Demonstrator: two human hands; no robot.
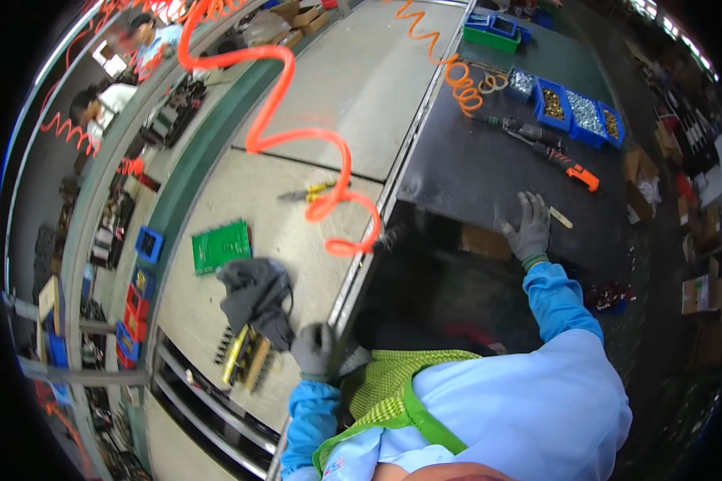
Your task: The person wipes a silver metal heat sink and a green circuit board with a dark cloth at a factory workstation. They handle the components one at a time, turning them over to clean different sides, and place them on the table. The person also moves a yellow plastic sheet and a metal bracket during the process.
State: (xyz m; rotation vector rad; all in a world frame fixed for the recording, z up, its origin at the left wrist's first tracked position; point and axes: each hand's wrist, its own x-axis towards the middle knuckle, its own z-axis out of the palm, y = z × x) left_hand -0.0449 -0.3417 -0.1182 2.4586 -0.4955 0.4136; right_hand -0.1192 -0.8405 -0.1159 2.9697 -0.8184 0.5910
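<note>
Nearest the camera, the left hand (313, 349), in a grey glove, is seen at the metal edge rail (361, 272) that divides the pale conveyor surface (297, 240) from the dark work mat (473, 168). Its fingers are curled narrowly against the rail; whether anything is gripped cannot be told. Just to its left, a grey cloth (253, 293) lies bunched on the pale surface, and a small yellow-and-black assembly (245, 361) sits just below the cloth, close to the near edge of that surface.

Farther out, the right hand (529, 228), also gloved in grey, is laid flat on the dark mat with the fingers spread wide and nothing held. A small pale strip (560, 217) lies just beside its fingertips, apart from them. A brown patch (485, 240) is seen on the mat just left of the hand.

Beyond the cloth, a green board (221, 246) rests on the pale surface, with bare room around it. A yellow-handled tool (313, 192) lies farther on, partly crossed by the hanging orange coiled hose (297, 136).

On the mat, open dark surface stretches between the right hand and a powered screwdriver with an orange grip (549, 148). At the far edge, blue bins (573, 112) of small hardware are lined up touching one another.
</note>
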